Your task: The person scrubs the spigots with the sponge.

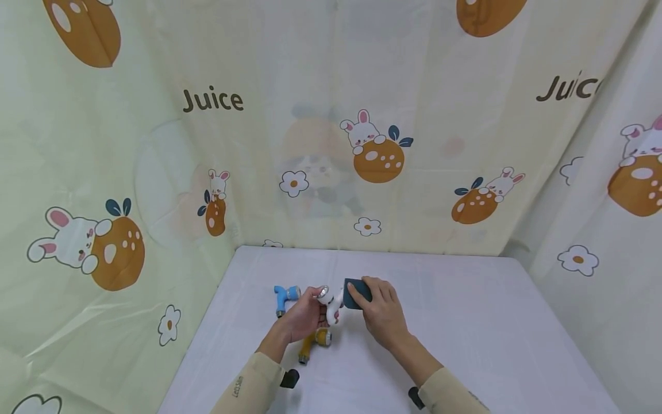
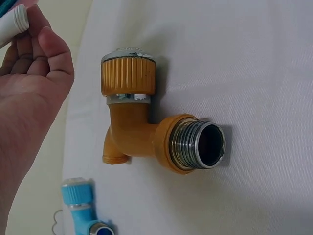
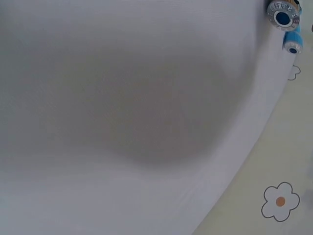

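A white tap with a silver-topped knob is in my left hand, whose fingers grip it from the left. In the left wrist view my left hand shows at the upper left, with the tap's white threaded end at the fingertips. My right hand pinches a flat dark teal pad, thumb on its face, close against the tap's right side. An orange tap with a metal threaded end lies on the table just below my left hand. Neither hand shows in the right wrist view.
Left of my left hand lies a blue tap, also partly seen in the left wrist view. The white-covered table meets a printed curtain at the back and sides.
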Available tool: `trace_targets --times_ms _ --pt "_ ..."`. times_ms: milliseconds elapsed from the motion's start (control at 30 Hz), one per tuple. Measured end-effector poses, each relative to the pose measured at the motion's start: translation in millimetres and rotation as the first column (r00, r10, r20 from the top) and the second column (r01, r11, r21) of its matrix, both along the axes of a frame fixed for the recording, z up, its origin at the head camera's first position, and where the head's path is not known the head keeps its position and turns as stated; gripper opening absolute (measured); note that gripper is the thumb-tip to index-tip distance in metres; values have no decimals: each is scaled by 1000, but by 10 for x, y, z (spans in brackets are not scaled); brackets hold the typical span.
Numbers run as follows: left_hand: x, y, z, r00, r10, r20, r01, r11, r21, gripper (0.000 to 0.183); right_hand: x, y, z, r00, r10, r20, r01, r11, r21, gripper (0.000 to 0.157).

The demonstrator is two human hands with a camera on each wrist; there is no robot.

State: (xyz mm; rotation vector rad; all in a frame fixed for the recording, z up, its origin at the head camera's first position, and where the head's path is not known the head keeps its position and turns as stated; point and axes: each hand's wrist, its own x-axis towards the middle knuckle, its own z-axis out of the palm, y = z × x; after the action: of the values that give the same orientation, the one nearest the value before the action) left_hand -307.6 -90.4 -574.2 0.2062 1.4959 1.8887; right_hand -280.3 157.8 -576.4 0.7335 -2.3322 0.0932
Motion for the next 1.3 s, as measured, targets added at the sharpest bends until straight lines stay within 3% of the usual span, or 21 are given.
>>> trace_targets --times_ms 167,300,400,500,633,767,933,1167,1300 --pt "3 -10 -6 1000 -1 -1 1 1000 1 72 -13 14 14 997 -24 74 32 993 -110 69" --pt "33 -34 3 1000 4 -4 -4 1000 1 65 -8 7 26 979 -34 199 88 959 -270 67" --pt "47 -33 -4 1000 29 -7 -29 1000 -8 58 21 -31 49 960 23 278 88 920 -382 71" --pt "42 -13 -24 998 62 -19 -62 997 -34 50 52 -91 73 945 119 304 40 882 -470 72" --pt "24 18 -43 991 125 -50 -127 990 -57 64 86 -160 102 937 213 278 -36 848 -528 72" --pt "6 35 -47 977 207 -57 -210 977 -46 69 129 -210 101 933 251 257 -85 849 -522 74" --pt "-6 50 -46 958 267 -105 -271 962 -25 40 175 -251 91 928 290 232 -153 868 -473 78" --pt "-23 47 -35 935 324 -145 -331 943 -25 30 156 -276 90 959 204 198 -88 876 -475 72" --pt "-20 27 -34 934 320 -157 -331 942 -51 30 141 -287 87 950 193 247 -40 856 -516 69"
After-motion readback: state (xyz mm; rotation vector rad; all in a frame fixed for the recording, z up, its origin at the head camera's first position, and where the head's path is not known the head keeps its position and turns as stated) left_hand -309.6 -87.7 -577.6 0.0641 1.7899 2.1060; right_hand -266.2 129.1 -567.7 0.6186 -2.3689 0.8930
